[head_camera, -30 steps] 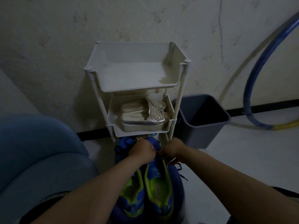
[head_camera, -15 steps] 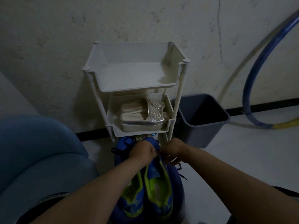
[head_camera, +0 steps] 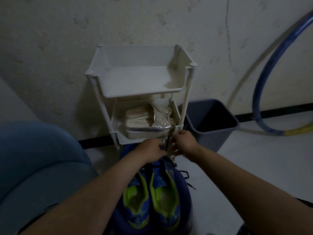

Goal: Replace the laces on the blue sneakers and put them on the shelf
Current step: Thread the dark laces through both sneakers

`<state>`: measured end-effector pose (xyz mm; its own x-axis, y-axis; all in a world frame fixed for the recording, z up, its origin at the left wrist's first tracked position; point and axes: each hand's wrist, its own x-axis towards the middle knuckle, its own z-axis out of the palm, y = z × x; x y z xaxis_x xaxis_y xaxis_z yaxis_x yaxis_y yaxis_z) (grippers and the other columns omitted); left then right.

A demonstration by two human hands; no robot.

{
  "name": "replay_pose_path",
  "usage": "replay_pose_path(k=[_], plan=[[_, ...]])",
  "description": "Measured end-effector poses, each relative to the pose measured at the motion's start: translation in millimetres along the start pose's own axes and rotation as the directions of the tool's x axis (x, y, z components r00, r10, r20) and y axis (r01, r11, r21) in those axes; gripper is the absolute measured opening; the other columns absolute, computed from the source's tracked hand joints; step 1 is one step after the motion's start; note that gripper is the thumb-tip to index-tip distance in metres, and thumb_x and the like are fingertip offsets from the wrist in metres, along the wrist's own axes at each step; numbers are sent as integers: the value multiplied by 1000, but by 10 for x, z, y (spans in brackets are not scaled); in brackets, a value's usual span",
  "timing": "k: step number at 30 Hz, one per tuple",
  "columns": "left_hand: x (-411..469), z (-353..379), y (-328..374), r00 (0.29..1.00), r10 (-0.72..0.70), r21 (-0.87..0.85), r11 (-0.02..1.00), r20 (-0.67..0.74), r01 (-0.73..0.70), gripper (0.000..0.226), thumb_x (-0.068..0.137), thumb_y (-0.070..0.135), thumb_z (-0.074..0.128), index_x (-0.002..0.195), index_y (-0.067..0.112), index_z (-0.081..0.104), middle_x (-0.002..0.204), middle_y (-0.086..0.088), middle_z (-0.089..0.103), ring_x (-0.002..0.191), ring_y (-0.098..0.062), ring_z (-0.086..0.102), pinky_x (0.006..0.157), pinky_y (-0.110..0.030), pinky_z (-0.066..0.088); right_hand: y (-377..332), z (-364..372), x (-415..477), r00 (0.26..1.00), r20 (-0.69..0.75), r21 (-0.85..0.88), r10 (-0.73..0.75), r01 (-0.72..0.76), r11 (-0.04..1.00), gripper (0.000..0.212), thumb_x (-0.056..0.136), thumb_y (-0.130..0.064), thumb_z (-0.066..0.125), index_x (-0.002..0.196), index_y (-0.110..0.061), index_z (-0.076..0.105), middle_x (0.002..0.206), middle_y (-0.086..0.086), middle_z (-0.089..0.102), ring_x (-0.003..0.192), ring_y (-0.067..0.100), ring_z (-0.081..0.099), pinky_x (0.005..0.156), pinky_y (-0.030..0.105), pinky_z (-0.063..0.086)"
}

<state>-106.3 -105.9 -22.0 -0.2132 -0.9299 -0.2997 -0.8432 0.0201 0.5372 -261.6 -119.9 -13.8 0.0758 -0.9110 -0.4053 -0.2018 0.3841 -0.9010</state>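
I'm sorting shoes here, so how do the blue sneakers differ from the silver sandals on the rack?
The blue sneakers sit below and in front of the rack; the silver sandals lie in its middle tier. The sneakers are closed, with lime lining and dark laces; the sandals are open, with studded straps. The sneakers point toward the rack; the sandals lie across it. Both are pairs, side by side.

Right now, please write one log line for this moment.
step: lacing | left hand: grips lace | right hand: holds lace | sneakers: not on shelf
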Motion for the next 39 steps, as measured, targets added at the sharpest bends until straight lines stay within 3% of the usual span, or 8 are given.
replay_pose_path(k=[6,11,13,17,23,30,34,39], plan=[[38,-106,101,998,-57,-190,980,-10,54,29,96,32,58,75,15,69,70,0,71,47,-9,59,54,-21,42,-124,36,-9,988,22,159,-155,149,976,21,103,-22,46,96,-6,57,80,11,59,58,21,57,53,33,47],[-4,-396,297,925,-141,-567,819,-352,-91,24,96,23,59,81,6,69,72,0,69,46,-6,57,47,-21,44,-82,-11,40,977,214,-105,24,-1,995,25,92,-6,49,113,-9,62,85,10,63,60,19,61,50,30,45],[-60,-483,333,911,-128,-647,742,-392,-174,22,96,22,60,78,14,70,72,4,69,51,-7,57,50,-19,45,-79,-24,-10,949,298,-291,108,-18,957,22,95,-8,51,114,-10,63,100,14,68,74,23,69,55,31,54],[-122,-527,337,926,-79,-684,698,-369,-213,21,98,24,57,87,15,72,77,7,70,57,-7,57,53,-20,45,-79,8,-80,921,354,-287,162,-58,956,21,99,-19,55,111,-3,64,97,16,70,78,27,70,63,34,57],[-79,-528,219,982,-133,-627,779,-132,22,29,102,10,41,122,17,60,90,0,66,58,-12,55,49,-22,41,-319,44,-139,974,162,-72,-156,170,983,25,100,-22,52,90,-3,65,64,3,59,52,14,52,51,28,40],[-186,-430,238,974,5,-327,943,225,71,23,99,20,55,120,13,63,98,2,68,64,-8,62,60,-21,48,-552,29,-188,932,131,142,-337,319,937,27,104,-14,45,103,-3,69,74,5,61,50,14,48,47,25,37],[-142,-452,255,998,-30,-365,930,50,47,19,99,23,56,98,8,68,90,-12,73,60,-10,63,52,-19,47,-533,-4,-198,962,111,47,-251,247,968,25,103,-22,46,108,-11,68,89,3,67,54,13,54,53,28,38],[-120,-657,305,937,-107,-743,642,-331,-189,20,100,12,52,97,12,71,85,-6,72,71,-16,67,61,-23,54,-419,-67,-246,966,248,-222,-77,134,966,25,98,-12,44,109,-15,67,90,-2,68,62,11,57,54,25,40]])
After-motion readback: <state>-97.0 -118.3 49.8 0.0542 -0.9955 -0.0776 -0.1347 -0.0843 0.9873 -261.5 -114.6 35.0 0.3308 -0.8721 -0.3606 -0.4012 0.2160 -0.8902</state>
